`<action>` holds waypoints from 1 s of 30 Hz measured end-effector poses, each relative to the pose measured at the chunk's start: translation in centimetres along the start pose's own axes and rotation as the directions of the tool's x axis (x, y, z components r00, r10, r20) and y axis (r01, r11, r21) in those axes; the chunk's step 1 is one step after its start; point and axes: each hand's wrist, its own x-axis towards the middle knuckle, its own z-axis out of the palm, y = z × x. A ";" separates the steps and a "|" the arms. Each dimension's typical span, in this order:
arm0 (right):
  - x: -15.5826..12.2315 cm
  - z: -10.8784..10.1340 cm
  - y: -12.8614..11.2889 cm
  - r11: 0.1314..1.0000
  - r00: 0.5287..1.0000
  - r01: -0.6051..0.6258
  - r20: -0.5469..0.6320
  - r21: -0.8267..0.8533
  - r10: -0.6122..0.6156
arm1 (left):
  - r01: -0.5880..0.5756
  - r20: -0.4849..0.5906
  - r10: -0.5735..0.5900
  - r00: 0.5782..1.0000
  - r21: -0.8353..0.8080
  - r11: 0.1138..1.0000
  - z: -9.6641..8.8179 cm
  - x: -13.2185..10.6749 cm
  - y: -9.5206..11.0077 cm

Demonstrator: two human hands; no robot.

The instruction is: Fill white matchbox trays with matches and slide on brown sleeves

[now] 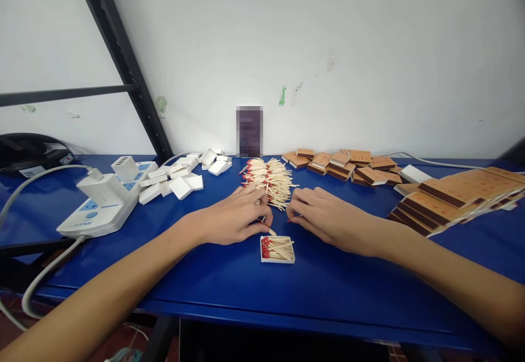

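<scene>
A pile of red-tipped matches (270, 177) lies on the blue table (320, 280) near the wall. My left hand (238, 217) rests palm down at the pile's near edge, its fingers pinched on a few matches beside a small white tray (278, 249) partly filled with matches. My right hand (318, 214) lies palm down just right of the pile, fingers curled at the matches; one red tip shows under them.
Several empty white trays (184, 179) lie scattered at the back left. A white power strip with plugs and grey cables (102, 203) sits at the left. Brown matchbox sleeves (348, 165) lie heaped at the back, with more stacked at the right (455, 195). A black metal frame stands at the left.
</scene>
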 end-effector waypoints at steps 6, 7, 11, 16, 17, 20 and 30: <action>0.1 -0.2 -3.2 0.934 0.983 0.003 -0.173 0.358 0.063 | 0.028 0.061 -0.033 0.998 0.075 0.997 -1.6 -1.6 -0.5; 0.2 -0.1 -3.6 0.933 0.983 0.017 -0.176 0.361 0.050 | 0.033 0.074 -0.039 0.996 0.077 0.997 -1.9 -1.6 -0.6; 0.2 0.0 -3.9 0.934 0.989 0.042 -0.146 0.354 0.011 | 0.037 0.142 -0.047 0.989 0.074 0.997 -2.5 -0.9 -0.8; -0.4 -0.8 -2.8 0.924 0.998 0.000 -0.061 0.382 0.025 | 0.031 0.258 -0.067 0.964 0.139 0.990 -2.5 1.4 -0.1; -0.5 -0.9 -2.7 0.923 0.999 -0.009 -0.031 0.384 0.023 | 0.026 0.268 -0.064 0.961 0.142 0.990 -2.4 1.7 0.1; -0.7 -0.8 -2.6 0.926 0.999 -0.037 0.030 0.375 0.028 | 0.012 0.258 -0.039 0.965 0.107 0.994 -2.3 2.2 0.2; -0.3 0.1 -2.3 0.867 1.000 -0.029 0.011 0.498 0.027 | 0.092 0.135 -0.076 0.988 -0.120 0.989 -4.1 0.7 0.3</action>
